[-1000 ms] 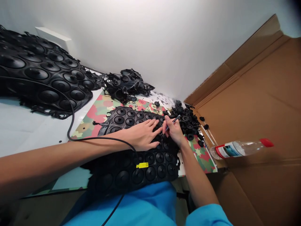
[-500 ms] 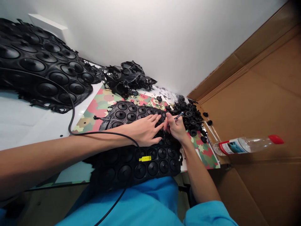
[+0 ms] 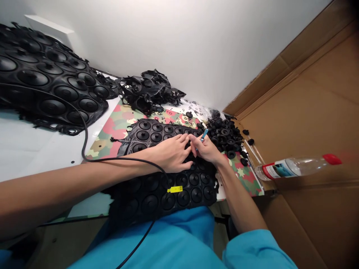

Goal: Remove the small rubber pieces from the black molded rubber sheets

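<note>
A black rubber sheet (image 3: 157, 138) with rows of round moulded discs lies in front of me, its near part hanging over the table edge by my lap. My left hand (image 3: 174, 154) rests flat on it with the fingers spread. My right hand (image 3: 206, 149), closed in a pinch, grips a slim bluish tool (image 3: 204, 134) that looks like tweezers or a pen. Its tip is hidden by the fingers, close to the left fingertips. A black cable (image 3: 120, 158) with a yellow tag (image 3: 175, 189) runs across my left forearm and the sheet.
Loose black rubber discs (image 3: 224, 132) are heaped at the right. Torn rubber scraps (image 3: 151, 91) and small rings (image 3: 193, 108) lie toward the wall. More moulded sheets (image 3: 53, 86) are stacked at the left. A plastic bottle (image 3: 305, 166) and cardboard (image 3: 308, 112) stand on the right side.
My right hand has turned, so the tool now points more steeply upward and sits slightly further left. My left hand stays nearly where it was. The view has shifted slightly.
</note>
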The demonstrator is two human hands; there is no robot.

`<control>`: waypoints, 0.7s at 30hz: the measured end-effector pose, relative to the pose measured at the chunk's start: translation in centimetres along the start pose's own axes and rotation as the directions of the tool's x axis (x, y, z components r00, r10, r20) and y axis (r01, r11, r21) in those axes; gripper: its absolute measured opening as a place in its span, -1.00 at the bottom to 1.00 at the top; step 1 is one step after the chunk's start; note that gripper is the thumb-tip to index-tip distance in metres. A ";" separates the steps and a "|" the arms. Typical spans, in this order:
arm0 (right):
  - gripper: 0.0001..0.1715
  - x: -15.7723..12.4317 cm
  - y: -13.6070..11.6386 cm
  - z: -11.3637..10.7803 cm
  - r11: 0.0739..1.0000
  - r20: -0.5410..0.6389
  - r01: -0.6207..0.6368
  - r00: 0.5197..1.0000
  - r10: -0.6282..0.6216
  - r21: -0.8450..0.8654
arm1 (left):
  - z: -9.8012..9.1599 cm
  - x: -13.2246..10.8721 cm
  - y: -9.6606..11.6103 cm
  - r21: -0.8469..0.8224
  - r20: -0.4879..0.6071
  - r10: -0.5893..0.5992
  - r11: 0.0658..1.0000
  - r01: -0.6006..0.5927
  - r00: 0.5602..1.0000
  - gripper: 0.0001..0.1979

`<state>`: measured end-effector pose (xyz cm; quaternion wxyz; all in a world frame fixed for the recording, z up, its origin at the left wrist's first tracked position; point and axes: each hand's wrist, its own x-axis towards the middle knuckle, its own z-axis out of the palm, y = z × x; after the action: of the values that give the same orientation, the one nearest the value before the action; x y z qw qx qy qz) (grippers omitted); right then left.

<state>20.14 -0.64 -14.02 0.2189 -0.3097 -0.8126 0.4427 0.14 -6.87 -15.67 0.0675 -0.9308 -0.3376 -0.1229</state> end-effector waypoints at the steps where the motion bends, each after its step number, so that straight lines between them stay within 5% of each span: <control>1: -0.04 0.0 0.0 0.0 1.000 0.023 -0.008 1.000 0.008 -0.010 | -0.1 0.0 0.1 0.003 0.005 -0.003 1.000 0.003 1.000 -0.44; 17: 0.01 0.6 -0.5 -0.2 0.999 0.230 -0.036 0.972 0.037 -0.010 | 1.4 -0.5 -0.6 -0.030 -0.133 0.007 0.999 -0.012 0.991 -0.54; 21: 0.03 -0.1 0.7 -0.2 0.992 0.096 -0.055 0.994 0.044 0.112 | 1.3 -0.6 -0.5 0.021 -0.110 0.001 1.000 0.002 0.994 -0.44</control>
<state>20.58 -0.24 -14.54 0.1872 -0.2955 -0.7872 0.5078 -0.33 -6.57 -17.08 0.0957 -0.9218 -0.3349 -0.1704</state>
